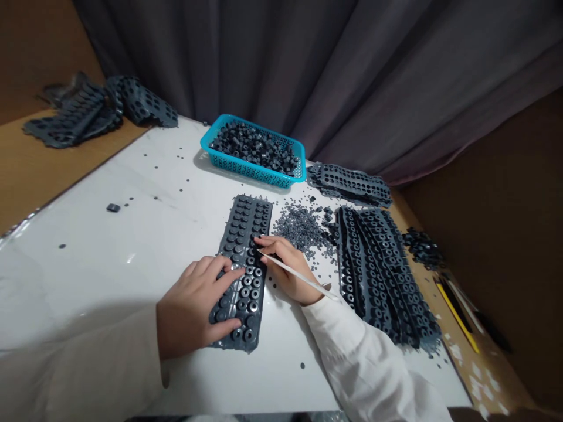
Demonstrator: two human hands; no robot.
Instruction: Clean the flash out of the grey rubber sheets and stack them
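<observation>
A dark grey moulded rubber sheet [247, 220] with rows of round raised studs lies lengthwise on the white table. My left hand [191, 308] rests on its lower left part, fingers spread and pressing on it. In my right hand [288, 272] is a thin white stick-like tool [303, 278], its tip at the sheet's right row of studs. Several studs nearest me show open ring-shaped holes; those farther up look capped. Just right of the sheet lies a pile of tiny dark discs [301, 225].
A blue basket [250, 171] full of small dark parts stands at the back. Stacked similar sheets [387, 269] lie on the right, with perforated sheets [352, 184] behind them. More perforated scraps [83, 111] lie far left. A yellow tool [457, 313] rests at the right edge.
</observation>
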